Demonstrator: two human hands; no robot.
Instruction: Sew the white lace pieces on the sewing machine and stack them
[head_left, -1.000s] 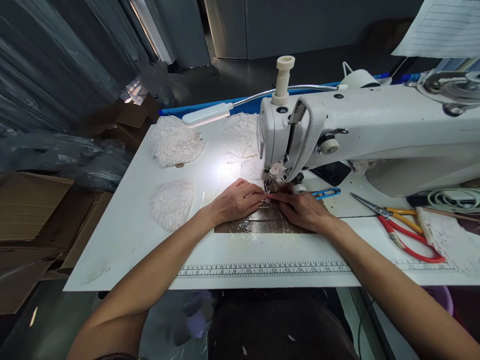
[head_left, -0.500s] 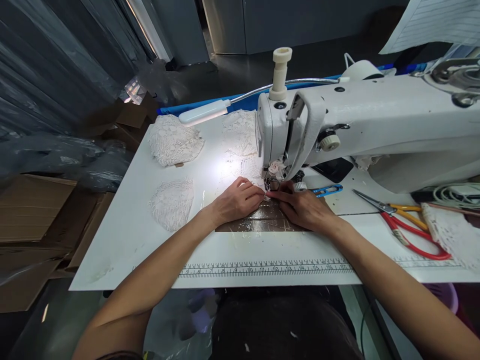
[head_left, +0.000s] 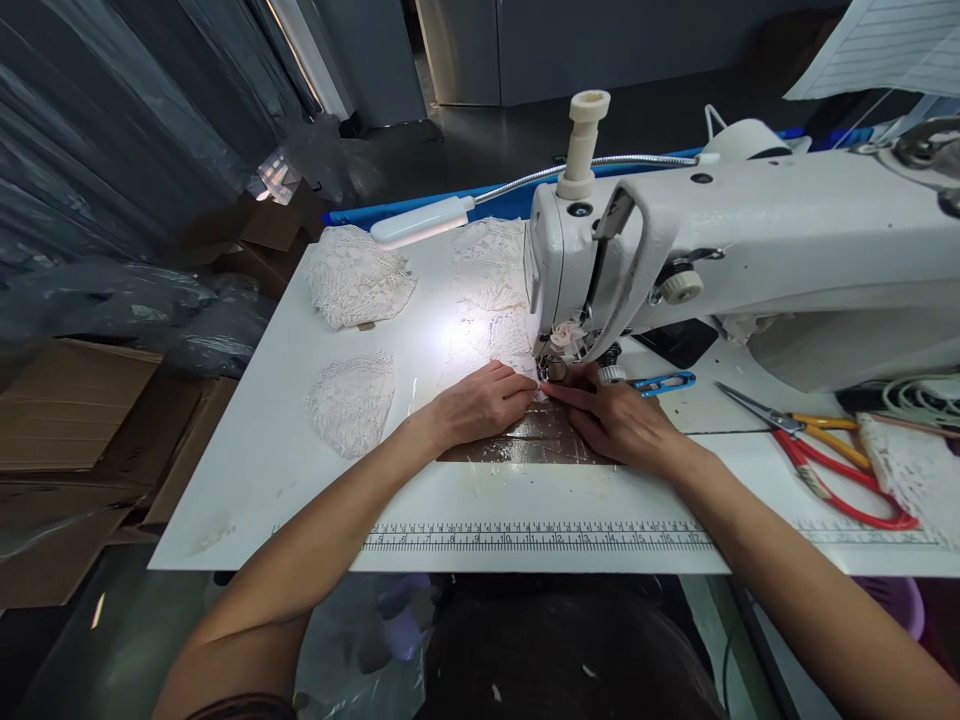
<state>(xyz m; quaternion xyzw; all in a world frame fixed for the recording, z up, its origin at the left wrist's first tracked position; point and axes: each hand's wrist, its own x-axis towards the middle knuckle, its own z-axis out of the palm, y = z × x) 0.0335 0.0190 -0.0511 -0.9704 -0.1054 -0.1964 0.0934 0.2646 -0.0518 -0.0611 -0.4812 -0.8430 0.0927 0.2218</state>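
White lace fabric (head_left: 491, 335) lies under the needle end of a white sewing machine (head_left: 559, 260). My left hand (head_left: 484, 403) rests beside the presser foot (head_left: 550, 368), its fingers bent together on the lace's near edge. From the other side my right hand (head_left: 619, 410) reaches in, index finger and thumb closed on the same edge close to the foot. The bit of lace between the fingertips is mostly hidden. Below both hands is a shiny brown plate (head_left: 525, 440). A pale fabric rose (head_left: 566, 336) hangs on the machine head just above the foot.
Two lace pieces, an upper one (head_left: 356, 280) and a lower one (head_left: 352, 405), lie at left. A lamp (head_left: 424, 222) lights the table. Blue thread snips (head_left: 664, 383), red-handled scissors (head_left: 832, 470) and more lace (head_left: 911, 470) sit at right. A printed ruler (head_left: 525, 538) follows the front edge.
The whole view has shifted slightly, with the table and machine appearing further right. Both hands keep nearly the same place and hold on the lace beside the presser foot.
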